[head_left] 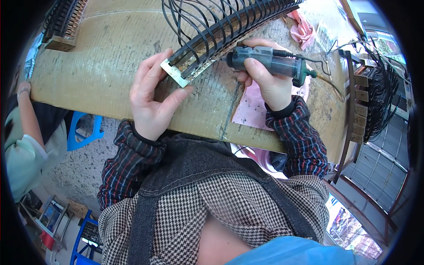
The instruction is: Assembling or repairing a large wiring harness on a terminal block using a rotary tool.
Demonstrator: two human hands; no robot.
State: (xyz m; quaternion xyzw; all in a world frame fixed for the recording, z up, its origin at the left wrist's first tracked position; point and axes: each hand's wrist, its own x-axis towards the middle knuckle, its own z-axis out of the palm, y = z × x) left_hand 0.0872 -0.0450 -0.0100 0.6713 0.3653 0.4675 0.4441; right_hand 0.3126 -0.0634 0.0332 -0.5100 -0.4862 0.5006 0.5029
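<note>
My left hand point(152, 99) grips the near end of a long narrow frame point(176, 73), its thumb and fingers on either side of the pale end piece. Black curved wires point(207, 37) rise in a row along the frame, which runs away to the upper right. In my right hand point(274, 84) is a translucent grey-green cylindrical handheld tool point(282, 66), with a black cord and a yellowish tube at its rear end. Its dark front end points left, just beside the frame. Beneath my right wrist lies a speckled pink cloth point(249, 108).
The worn tan table point(101, 75) carries another wired frame point(62, 43) at the far left. A crumpled pink cloth point(302, 31) lies beyond my right hand. More wired frames point(362, 95) hang by the right edge. Another person's arm point(32, 115) rests at left, near a blue stool point(73, 137).
</note>
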